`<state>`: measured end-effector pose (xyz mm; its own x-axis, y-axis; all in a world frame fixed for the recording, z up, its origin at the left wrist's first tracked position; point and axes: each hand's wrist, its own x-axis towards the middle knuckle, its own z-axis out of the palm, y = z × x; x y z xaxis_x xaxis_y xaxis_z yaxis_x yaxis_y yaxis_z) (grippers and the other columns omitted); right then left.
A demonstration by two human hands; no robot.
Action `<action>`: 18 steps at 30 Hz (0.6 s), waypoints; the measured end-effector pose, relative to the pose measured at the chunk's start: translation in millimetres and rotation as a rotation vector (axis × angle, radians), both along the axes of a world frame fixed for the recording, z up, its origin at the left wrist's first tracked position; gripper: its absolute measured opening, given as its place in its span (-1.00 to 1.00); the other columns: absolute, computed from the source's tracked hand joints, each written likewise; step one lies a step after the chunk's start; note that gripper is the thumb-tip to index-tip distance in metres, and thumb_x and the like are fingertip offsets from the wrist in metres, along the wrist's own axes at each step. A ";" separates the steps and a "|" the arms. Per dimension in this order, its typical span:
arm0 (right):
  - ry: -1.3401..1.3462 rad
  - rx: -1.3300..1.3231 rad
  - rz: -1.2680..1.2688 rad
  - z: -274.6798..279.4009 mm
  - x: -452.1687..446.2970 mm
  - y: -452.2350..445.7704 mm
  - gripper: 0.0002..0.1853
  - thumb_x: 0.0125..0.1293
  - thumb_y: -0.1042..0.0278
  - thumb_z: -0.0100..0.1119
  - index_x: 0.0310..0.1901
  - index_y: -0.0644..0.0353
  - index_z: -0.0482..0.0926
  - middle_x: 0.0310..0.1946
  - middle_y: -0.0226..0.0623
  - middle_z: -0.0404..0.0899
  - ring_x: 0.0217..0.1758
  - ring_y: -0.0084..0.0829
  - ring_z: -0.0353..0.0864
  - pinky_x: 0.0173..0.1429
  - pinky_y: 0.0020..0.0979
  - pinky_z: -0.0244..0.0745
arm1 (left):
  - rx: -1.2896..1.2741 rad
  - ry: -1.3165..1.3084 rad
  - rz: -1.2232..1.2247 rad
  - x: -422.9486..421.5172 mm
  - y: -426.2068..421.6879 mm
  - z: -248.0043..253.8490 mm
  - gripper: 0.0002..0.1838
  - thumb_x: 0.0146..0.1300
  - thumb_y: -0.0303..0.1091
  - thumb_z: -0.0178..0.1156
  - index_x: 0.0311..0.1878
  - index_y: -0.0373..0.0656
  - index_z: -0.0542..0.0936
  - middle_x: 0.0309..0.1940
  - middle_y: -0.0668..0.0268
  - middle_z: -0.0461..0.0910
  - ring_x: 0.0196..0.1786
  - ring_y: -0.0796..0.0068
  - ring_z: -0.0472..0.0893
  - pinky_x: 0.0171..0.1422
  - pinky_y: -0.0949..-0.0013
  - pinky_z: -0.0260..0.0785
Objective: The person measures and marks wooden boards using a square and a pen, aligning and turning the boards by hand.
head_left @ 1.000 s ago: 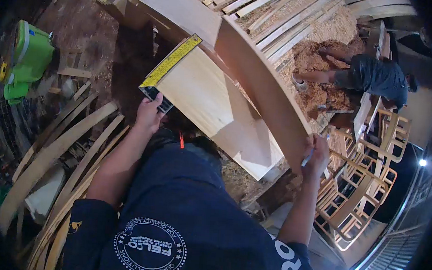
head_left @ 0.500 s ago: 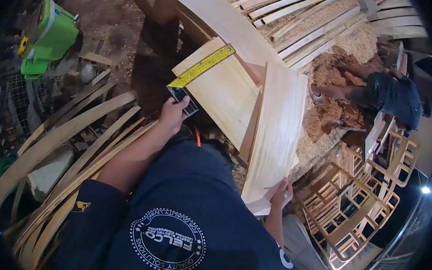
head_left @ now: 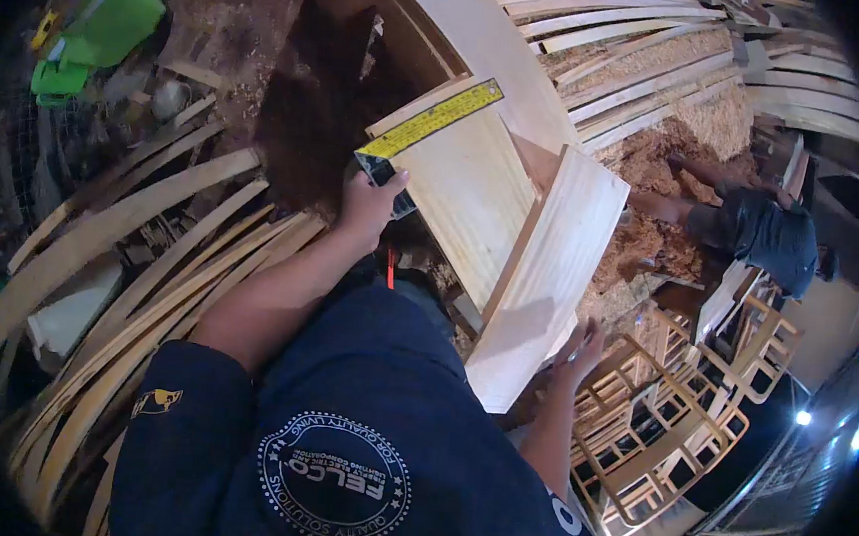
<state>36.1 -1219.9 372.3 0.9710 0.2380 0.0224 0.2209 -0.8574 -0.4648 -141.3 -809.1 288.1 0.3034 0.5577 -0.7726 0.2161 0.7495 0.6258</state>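
Note:
My left hand [head_left: 372, 202] is closed around the black stock of a try square [head_left: 438, 117]. The square's yellow graduated blade lies across a pale wooden board [head_left: 459, 195], near its far end. A second, smooth board [head_left: 559, 267] stands tilted over the right side of the first one, its narrow edge showing. My right hand [head_left: 578, 353] is beside the near right edge of that second board, fingers curled. A small light spot shows at the fingers, but I cannot make out what they hold or whether they touch the board.
Curved wooden strips [head_left: 148, 298] are piled at the left, near a green plastic container [head_left: 113, 22]. More strips [head_left: 624, 53] lie on sawdust at the back. At the right, another person [head_left: 770, 237] bends beside wooden frames [head_left: 678, 415]. A wide board [head_left: 494, 53] extends away behind the square.
The second board has turned, so its narrow left edge shows more. My right hand has moved up and slightly right. The view has shifted; the square remains on the first board in my left hand.

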 end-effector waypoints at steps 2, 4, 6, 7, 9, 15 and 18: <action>0.023 0.034 0.041 10.6 27.2 55.2 -0.57 0.56 0.17 0.13 0.16 0.45 0.57 0.02 0.04 0.64 0.12 -0.16 0.65 0.26 -0.25 0.52 | 0.059 0.110 -0.036 2.2 -1.3 -5.7 -0.65 0.30 -0.21 0.49 -0.08 -0.22 0.58 -0.23 0.32 0.69 -0.25 0.51 0.66 -0.14 0.33 0.56; 0.099 0.171 0.116 27.7 41.5 125.4 -0.56 0.56 0.15 0.12 0.18 0.42 0.58 0.06 0.01 0.65 0.16 -0.20 0.65 0.28 -0.25 0.52 | 0.115 0.150 -0.035 4.2 -2.8 -11.1 -0.62 0.25 -0.20 0.52 -0.12 -0.25 0.58 -0.27 0.29 0.69 -0.27 0.48 0.65 -0.15 0.33 0.54; 0.134 0.241 0.206 23.5 55.3 172.3 -0.59 0.56 0.18 0.12 0.18 0.39 0.59 0.06 -0.01 0.67 0.14 -0.23 0.66 0.27 -0.26 0.53 | 0.132 0.211 -0.055 5.1 -2.4 -10.7 -0.60 0.22 -0.21 0.54 -0.11 -0.26 0.57 -0.25 0.27 0.69 -0.26 0.47 0.67 -0.14 0.31 0.55; 0.096 0.299 0.267 24.8 55.9 203.6 -0.62 0.55 0.22 0.12 0.15 0.39 0.61 0.01 -0.02 0.70 0.10 -0.26 0.68 0.24 -0.27 0.54 | 0.142 0.241 -0.065 5.9 -1.0 -9.0 -0.59 0.20 -0.21 0.55 -0.11 -0.26 0.56 -0.24 0.26 0.70 -0.26 0.46 0.67 -0.13 0.30 0.55; 0.182 0.272 0.350 32.8 55.1 251.0 -0.65 0.56 0.25 0.13 0.20 0.31 0.60 -0.03 -0.22 0.71 0.03 -0.46 0.66 0.16 -0.42 0.53 | 0.170 0.219 -0.049 7.5 1.9 0.2 -0.55 0.16 -0.21 0.57 -0.10 -0.28 0.55 -0.21 0.21 0.71 -0.23 0.41 0.69 -0.11 0.26 0.56; 0.257 0.314 0.642 19.3 35.2 327.0 -0.69 0.61 0.27 0.14 0.18 0.32 0.61 -0.11 -0.20 0.71 0.00 -0.47 0.67 0.15 -0.44 0.52 | 0.276 0.306 -0.092 8.6 -1.2 -11.3 -0.46 0.08 -0.22 0.60 -0.05 -0.35 0.53 -0.15 0.08 0.72 -0.11 0.20 0.74 0.01 0.18 0.57; 0.395 0.370 0.618 17.5 23.0 335.5 -0.69 0.60 0.25 0.12 0.16 0.30 0.62 -0.10 -0.17 0.72 -0.04 -0.43 0.68 0.12 -0.41 0.54 | 0.299 0.364 -0.116 8.5 -2.2 -16.9 -0.45 0.08 -0.23 0.59 -0.03 -0.35 0.52 -0.12 0.03 0.71 -0.05 0.13 0.74 0.07 0.16 0.56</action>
<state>59.1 -884.4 389.8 0.6200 0.7766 -0.1118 0.3634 -0.4105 -0.8363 -132.8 -811.3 271.2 0.1162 0.7503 -0.6509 0.5327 0.5060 0.6784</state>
